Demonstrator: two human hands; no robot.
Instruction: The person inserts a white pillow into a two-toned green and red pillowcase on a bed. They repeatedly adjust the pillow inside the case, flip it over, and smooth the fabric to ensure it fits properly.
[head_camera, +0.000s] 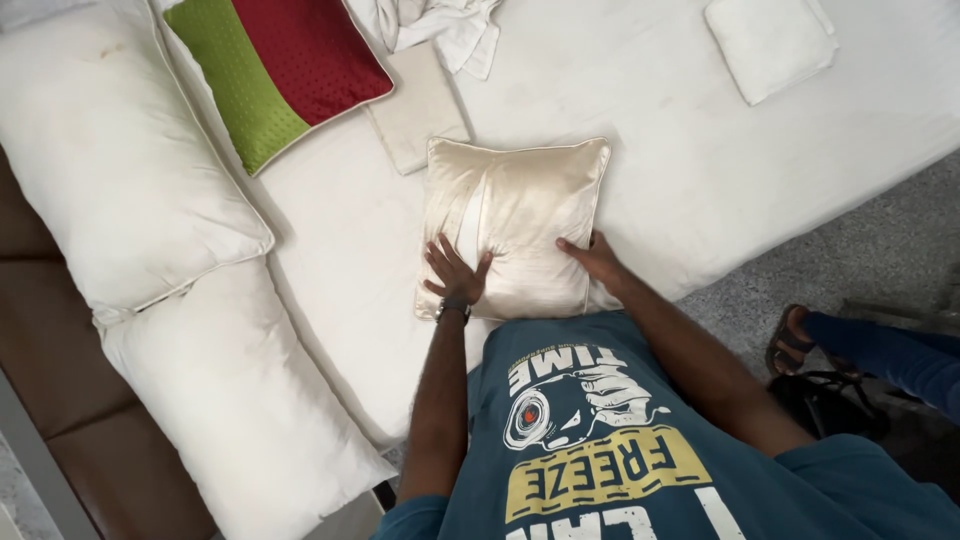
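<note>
A small cream satin cushion (520, 205) lies flat on the white mattress (680, 170) just in front of me. My left hand (455, 272) rests flat on its near left corner, fingers spread. At the cushion's near right edge, my right hand (597, 258) presses with the fingers on the fabric. Neither hand lifts the cushion.
Two large white pillows (110, 160) (235, 400) lie at the left. A red and green cushion (280, 65) is at the back, next to a folded beige cloth (415, 105) and crumpled white cloth (445, 25). A folded white cloth (770, 42) lies far right. Another person's sandalled foot (790, 340) stands on the floor.
</note>
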